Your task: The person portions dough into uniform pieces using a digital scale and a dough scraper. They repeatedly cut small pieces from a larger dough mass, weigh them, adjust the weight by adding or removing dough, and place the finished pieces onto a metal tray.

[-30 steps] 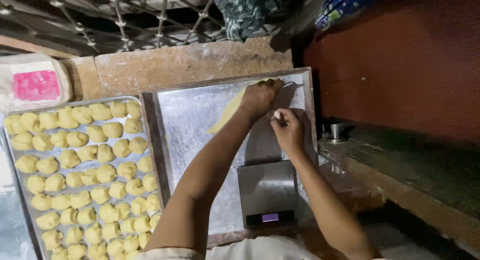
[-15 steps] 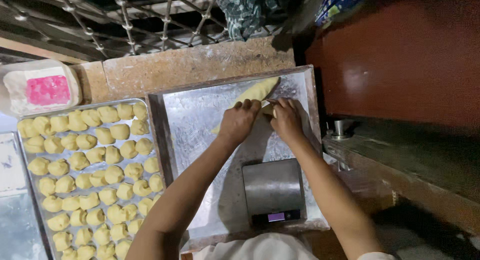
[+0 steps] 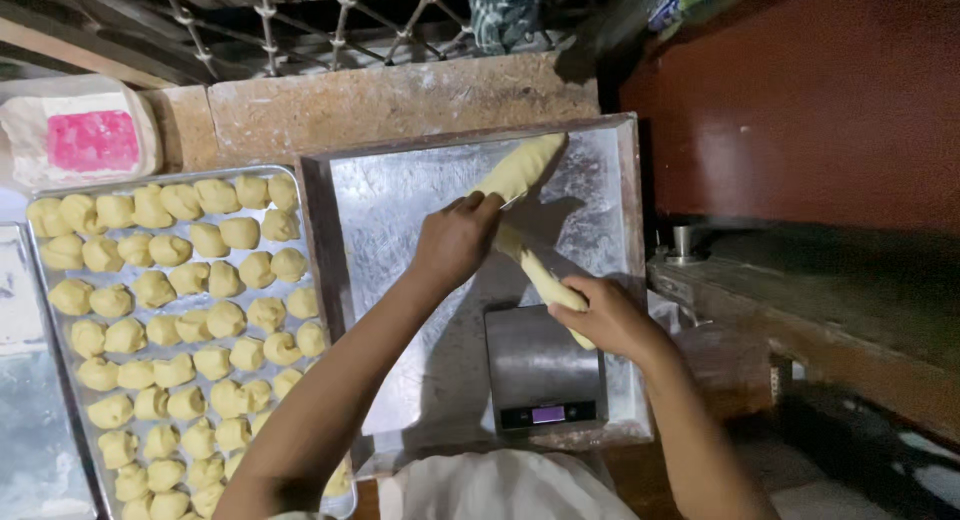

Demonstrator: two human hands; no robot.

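1. The dough rope (image 3: 527, 225) lies across the floured metal tray (image 3: 400, 210), running from the tray's far corner toward the digital scale (image 3: 540, 365).
2. The left hand (image 3: 455, 242) is closed around the rope's middle.
3. The right hand (image 3: 605, 315) clasps the near end above the scale.
4. Judgement: pull evenly and support the span, so it does not thin or tear.
5. The portioned dough balls (image 3: 180, 310) sit on the tray just left of it.
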